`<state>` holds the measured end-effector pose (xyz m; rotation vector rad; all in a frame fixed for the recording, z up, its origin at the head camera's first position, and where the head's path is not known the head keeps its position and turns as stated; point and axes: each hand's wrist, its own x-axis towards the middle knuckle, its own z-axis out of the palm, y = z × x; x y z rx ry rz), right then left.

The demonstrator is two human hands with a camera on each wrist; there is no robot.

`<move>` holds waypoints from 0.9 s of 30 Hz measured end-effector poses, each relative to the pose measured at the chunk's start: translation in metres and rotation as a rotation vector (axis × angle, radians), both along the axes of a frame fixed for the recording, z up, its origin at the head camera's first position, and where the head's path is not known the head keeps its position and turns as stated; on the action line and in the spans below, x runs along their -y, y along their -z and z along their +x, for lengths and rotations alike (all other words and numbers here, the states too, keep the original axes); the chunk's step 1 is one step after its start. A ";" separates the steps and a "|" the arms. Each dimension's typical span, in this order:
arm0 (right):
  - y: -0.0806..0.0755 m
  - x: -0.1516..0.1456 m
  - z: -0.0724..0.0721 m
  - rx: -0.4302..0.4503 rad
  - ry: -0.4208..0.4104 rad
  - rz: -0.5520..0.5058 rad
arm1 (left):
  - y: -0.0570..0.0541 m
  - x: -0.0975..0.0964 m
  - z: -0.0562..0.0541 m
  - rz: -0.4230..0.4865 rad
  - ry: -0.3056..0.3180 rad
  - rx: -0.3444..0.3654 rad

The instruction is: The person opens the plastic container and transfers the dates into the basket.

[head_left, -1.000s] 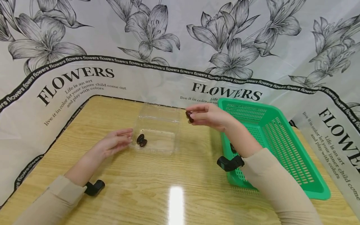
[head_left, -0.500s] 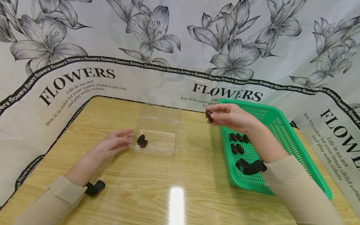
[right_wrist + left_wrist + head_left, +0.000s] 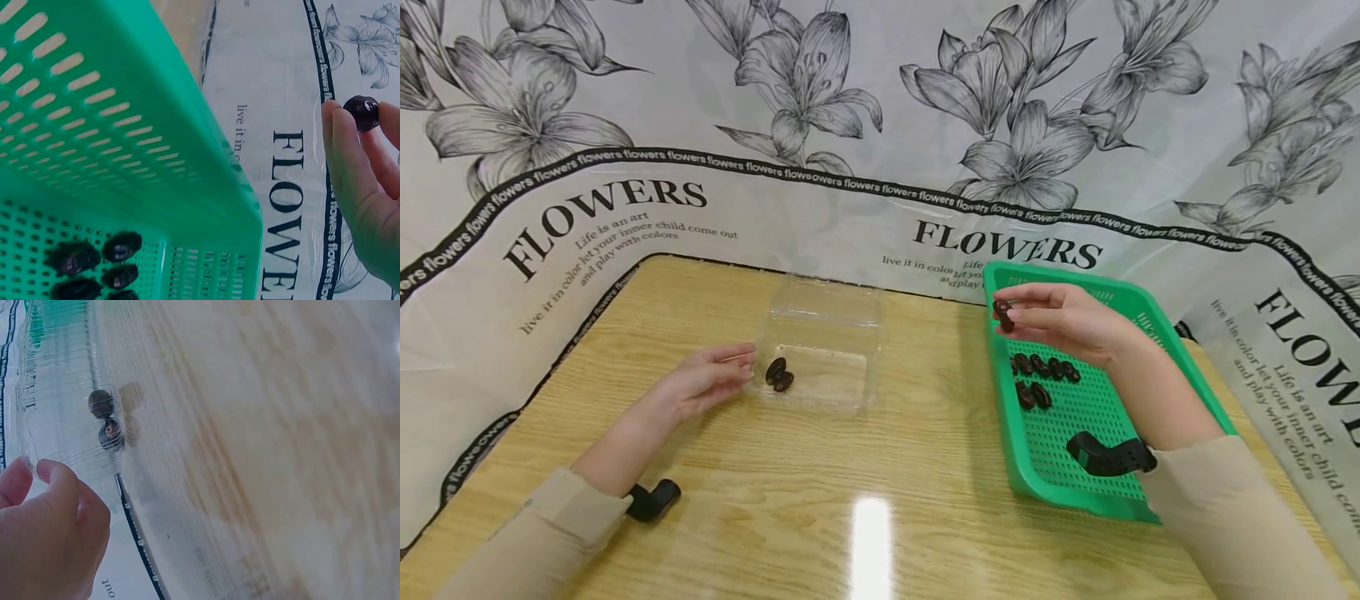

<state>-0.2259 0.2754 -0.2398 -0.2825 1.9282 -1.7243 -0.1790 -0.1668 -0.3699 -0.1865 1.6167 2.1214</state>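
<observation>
My right hand [image 3: 1071, 321] pinches a dark, glossy date [image 3: 1003, 315] between thumb and fingertips, above the left far part of a green basket [image 3: 1026, 467]. In the right wrist view the date [image 3: 362, 112] shows wrinkled skin. Several similar dates [image 3: 1037, 367] lie in two rows on the basket floor, along its left side. My left hand [image 3: 709, 382] is at the left side of a clear plastic box [image 3: 835, 379]; the left wrist view shows thumb and finger pinching its edge. Two dates [image 3: 778, 375] lie inside the box, near that hand.
The box's clear lid [image 3: 827, 300] stands open toward the back. A wood-grain table [image 3: 775, 508] carries both containers. A white cloth [image 3: 850, 217] printed with flowers hangs behind the table. Black wrist bands [image 3: 1108, 457] sit at both cuffs.
My right hand has carried the date rightward from beside the clear box to over the basket, uncovering the dates there. The left hand stays at the box.
</observation>
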 end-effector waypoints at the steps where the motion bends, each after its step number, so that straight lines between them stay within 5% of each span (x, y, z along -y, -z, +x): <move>1: 0.000 -0.003 0.001 0.004 0.002 0.004 | 0.000 0.000 0.000 0.001 0.003 0.000; 12: 0.007 -0.031 0.004 0.000 -0.008 -0.016 | 0.000 0.001 -0.001 0.001 0.010 0.002; 27: 0.026 -0.071 0.008 0.093 0.118 -0.115 | 0.006 0.003 -0.001 -0.007 0.034 -0.030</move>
